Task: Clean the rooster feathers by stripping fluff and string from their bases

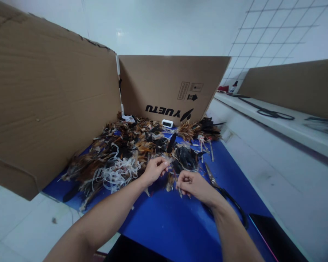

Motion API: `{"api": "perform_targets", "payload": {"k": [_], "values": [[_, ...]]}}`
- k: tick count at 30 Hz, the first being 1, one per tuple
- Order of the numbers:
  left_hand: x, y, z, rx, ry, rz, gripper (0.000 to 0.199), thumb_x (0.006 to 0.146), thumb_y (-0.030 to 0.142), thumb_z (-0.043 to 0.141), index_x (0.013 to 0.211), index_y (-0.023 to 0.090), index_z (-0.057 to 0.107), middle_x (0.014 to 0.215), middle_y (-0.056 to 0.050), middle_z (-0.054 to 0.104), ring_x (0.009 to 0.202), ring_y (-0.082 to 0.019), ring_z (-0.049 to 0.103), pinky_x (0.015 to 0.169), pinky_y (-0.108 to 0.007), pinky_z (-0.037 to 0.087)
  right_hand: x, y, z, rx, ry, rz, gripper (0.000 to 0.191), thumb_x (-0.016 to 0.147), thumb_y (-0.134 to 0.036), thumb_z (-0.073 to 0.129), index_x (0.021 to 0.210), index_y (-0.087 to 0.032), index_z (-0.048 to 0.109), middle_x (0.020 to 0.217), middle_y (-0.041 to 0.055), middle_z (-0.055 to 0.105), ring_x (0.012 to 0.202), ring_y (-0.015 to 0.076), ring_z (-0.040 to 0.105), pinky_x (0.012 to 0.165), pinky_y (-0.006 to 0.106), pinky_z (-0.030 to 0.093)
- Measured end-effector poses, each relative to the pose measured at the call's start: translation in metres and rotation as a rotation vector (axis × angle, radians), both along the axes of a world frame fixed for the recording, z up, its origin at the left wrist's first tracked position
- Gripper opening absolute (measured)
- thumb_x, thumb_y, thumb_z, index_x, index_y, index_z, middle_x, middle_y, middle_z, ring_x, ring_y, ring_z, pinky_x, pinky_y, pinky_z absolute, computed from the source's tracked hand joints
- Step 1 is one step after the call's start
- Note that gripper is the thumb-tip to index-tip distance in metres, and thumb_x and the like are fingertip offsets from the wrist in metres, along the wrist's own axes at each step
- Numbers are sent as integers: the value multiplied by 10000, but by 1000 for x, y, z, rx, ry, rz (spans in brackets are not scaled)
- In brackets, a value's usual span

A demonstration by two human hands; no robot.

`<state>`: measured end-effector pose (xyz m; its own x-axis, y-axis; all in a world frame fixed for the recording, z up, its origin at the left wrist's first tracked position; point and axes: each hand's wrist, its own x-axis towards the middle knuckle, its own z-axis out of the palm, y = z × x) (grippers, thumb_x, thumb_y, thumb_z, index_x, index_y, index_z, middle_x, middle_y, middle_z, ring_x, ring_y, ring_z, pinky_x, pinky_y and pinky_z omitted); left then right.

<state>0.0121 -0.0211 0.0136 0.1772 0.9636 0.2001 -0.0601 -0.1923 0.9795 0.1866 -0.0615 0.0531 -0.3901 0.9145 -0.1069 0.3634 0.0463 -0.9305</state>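
Note:
Brown and black feathers point(146, 145) lie heaped over the far and left parts of a blue table point(164, 222). At the near edge of the heap, my left hand point(156, 170) is closed in a pinch; what it holds is too small to make out. My right hand point(188, 183), also pinched, is a little nearer and to the right, beside black feathers point(187, 157). Whatever lies between its fingers cannot be made out. The hands are apart. A tangle of whitish strips point(117, 173) lies left of my left hand.
Scissors point(226, 194) lie right of my right hand. Cardboard walls point(57, 83) stand at the left and back. A small white device point(167, 123) sits by the back wall. A dark flat object point(278, 236) is at lower right, a ledge point(289, 123) beyond.

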Motion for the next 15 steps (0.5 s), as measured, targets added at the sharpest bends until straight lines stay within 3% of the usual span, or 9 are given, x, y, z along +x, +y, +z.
{"api": "perform_targets", "payload": {"k": [5, 11, 15], "values": [[0, -1, 1, 32, 12, -1, 293, 785, 410, 556, 655, 149, 540, 554, 28, 518, 435, -69, 416, 444, -195, 331, 2, 1, 4, 45, 214, -109, 197, 680, -318, 692, 694, -173, 560, 520, -24, 604, 467, 110, 559, 431, 206, 420], [1, -1, -1, 55, -24, -55, 288, 797, 403, 550, 662, 149, 531, 566, 31, 509, 427, -62, 403, 425, -191, 312, 1, 12, -2, 194, 499, -427, 425, 567, -305, 802, 898, -174, 569, 676, 6, 664, 600, 170, 646, 480, 243, 493], [2, -1, -5, 91, -1, -99, 288, 808, 400, 539, 674, 146, 540, 558, 36, 498, 423, -57, 404, 424, -187, 305, -1, 15, -6, 303, 551, -575, 410, 581, -301, 797, 911, -170, 591, 714, 21, 671, 650, 181, 660, 523, 261, 521]]}}
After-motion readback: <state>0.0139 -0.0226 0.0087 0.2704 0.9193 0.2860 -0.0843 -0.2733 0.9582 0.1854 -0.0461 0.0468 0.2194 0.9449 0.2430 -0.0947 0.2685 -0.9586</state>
